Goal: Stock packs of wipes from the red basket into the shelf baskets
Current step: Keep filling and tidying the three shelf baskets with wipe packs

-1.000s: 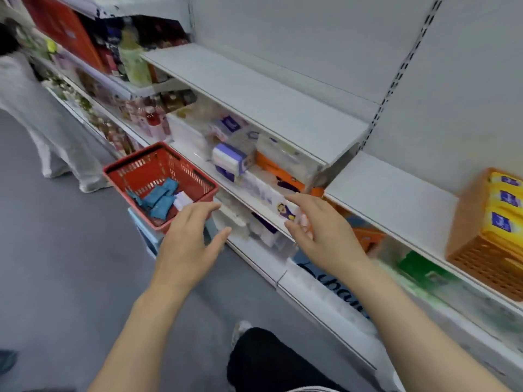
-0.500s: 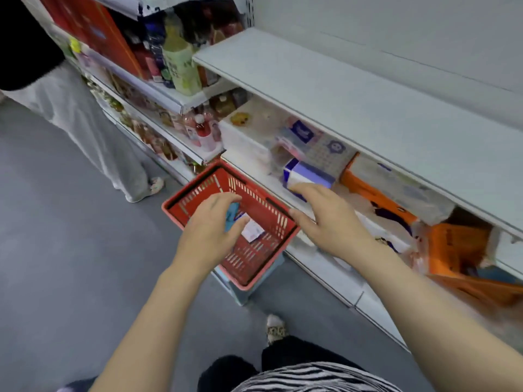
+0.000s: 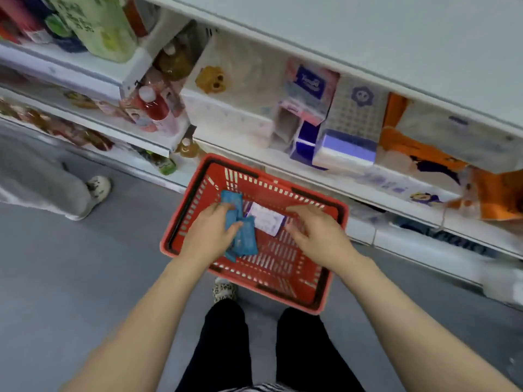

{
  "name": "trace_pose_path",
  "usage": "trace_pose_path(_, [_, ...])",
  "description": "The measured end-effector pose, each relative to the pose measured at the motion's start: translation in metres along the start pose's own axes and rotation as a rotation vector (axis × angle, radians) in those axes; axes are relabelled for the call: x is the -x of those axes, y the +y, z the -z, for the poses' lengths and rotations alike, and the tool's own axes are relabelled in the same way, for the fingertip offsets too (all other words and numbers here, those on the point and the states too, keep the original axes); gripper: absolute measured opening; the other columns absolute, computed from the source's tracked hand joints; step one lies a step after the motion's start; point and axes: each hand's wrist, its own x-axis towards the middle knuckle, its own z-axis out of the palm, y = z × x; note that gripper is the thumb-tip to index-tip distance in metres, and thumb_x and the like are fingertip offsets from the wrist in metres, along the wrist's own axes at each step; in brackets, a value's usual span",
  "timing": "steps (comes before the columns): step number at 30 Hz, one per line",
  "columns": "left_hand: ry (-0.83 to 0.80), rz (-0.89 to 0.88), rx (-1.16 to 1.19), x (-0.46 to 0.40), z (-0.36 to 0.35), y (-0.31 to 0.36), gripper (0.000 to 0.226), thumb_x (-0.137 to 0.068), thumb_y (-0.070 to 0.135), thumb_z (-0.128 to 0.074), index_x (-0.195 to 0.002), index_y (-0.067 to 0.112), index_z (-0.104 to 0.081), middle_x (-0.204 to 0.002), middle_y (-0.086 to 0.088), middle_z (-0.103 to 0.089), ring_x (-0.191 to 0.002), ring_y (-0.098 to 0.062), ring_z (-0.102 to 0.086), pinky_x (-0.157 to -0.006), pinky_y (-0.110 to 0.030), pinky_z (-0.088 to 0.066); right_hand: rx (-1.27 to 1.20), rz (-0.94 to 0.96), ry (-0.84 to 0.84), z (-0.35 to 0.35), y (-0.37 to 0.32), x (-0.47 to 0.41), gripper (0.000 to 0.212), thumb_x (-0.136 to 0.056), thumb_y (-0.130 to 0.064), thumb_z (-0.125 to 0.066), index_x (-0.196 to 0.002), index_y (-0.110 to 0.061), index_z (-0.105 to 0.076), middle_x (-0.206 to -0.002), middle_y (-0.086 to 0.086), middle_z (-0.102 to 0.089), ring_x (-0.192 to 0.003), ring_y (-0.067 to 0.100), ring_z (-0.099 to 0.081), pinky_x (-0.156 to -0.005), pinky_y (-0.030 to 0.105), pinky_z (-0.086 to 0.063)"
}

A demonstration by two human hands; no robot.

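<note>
The red basket (image 3: 285, 284) stands on the floor in front of the shelves, right below me. Inside lie several blue packs of wipes (image 3: 245, 239) and one white pack with a purple edge (image 3: 266, 218). My left hand (image 3: 210, 233) is down in the basket, fingers and thumb closed around a blue pack. My right hand (image 3: 314, 230) hovers over the basket beside the white pack, fingers bent, holding nothing that I can see. An orange shelf basket (image 3: 501, 193) shows on the shelf at the far right.
White shelves (image 3: 353, 176) run behind the basket with tissue boxes (image 3: 346, 148) and soft packs. Bottles (image 3: 152, 107) fill the shelves at the left. Another person's leg and shoe (image 3: 96, 188) stand on the grey floor to the left. My own legs are below the basket.
My view dropped from the shelves to the basket. Both hands moved down into it, and my left hand closed on a blue pack.
</note>
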Motion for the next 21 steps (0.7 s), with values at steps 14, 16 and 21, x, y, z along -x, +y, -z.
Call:
trace_pose_path(14, [-0.791, 0.082, -0.058, -0.098, -0.102, -0.14, 0.053, -0.081, 0.04, -0.079, -0.129, 0.024, -0.064, -0.13, -0.002, -0.065, -0.121, -0.021, -0.06, -0.101, -0.035, -0.047, -0.354, -0.482, -0.405, -0.211, 0.028, -0.143, 0.032, -0.098, -0.033, -0.056, -0.126, -0.019, -0.064, -0.117, 0.007, -0.069, -0.104, 0.025, -0.065, -0.069, 0.027, -0.039])
trace_pose_path(16, [-0.797, 0.088, -0.087, -0.102, -0.108, -0.15, 0.055, -0.078, 0.035, -0.082, -0.13, 0.025, -0.064, -0.131, -0.002, -0.065, -0.122, -0.021, -0.059, -0.102, -0.031, -0.045, -0.425, -0.556, -0.35, -0.229, 0.033, -0.149, 0.031, -0.094, -0.034, -0.062, -0.12, -0.018, -0.068, -0.11, 0.005, -0.071, -0.089, 0.018, -0.064, -0.058, 0.023, -0.037])
trace_pose_path(21, [-0.736, 0.105, -0.073, -0.107, -0.113, -0.16, 0.043, -0.08, 0.031, -0.081, -0.12, 0.024, -0.068, -0.12, -0.001, -0.067, -0.109, -0.021, -0.062, -0.088, -0.029, -0.048, -0.661, -0.779, -0.203, -0.252, 0.03, -0.152, 0.031, -0.088, -0.029, -0.074, -0.114, -0.014, -0.069, -0.111, 0.004, -0.072, -0.085, 0.016, -0.068, -0.074, 0.028, -0.056])
